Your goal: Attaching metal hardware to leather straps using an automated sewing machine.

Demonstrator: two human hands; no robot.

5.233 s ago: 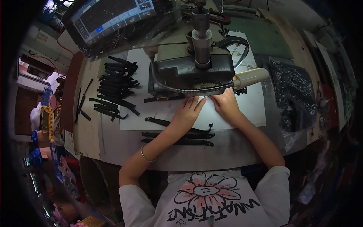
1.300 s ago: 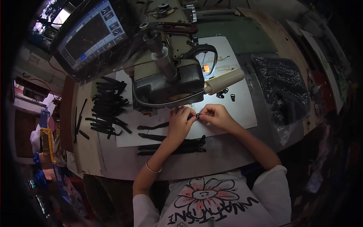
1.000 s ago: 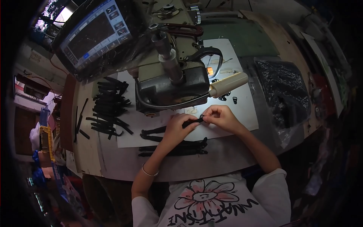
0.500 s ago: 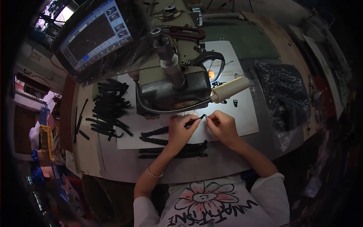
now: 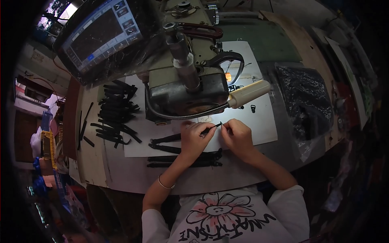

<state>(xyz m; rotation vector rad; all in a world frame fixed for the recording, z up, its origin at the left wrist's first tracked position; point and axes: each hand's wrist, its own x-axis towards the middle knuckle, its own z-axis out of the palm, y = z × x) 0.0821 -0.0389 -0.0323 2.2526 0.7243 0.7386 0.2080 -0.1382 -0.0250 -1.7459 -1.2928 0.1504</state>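
Just below the sewing machine head, my left hand pinches a black strap close to its end. The strap trails away to the left beneath that hand. My right hand has thumb and forefinger closed at the tip of the same strap, where a small dark piece stands up; its kind is too small to tell. Further black straps lie in front of me under my left forearm. One small black buckle rests on the white sheet right of the machine.
A heap of black straps lies on the left. A cream lamp on a flexible metal neck reaches across the machine's front. At the right sits a clear plastic bag with dark contents. A plastic-wrapped screen stands upper left.
The dark piece at the strap's end, earlier bent over between my fingers, now shows as a short upright bit. Both hands stay nearly in place, and the view has shifted slightly.
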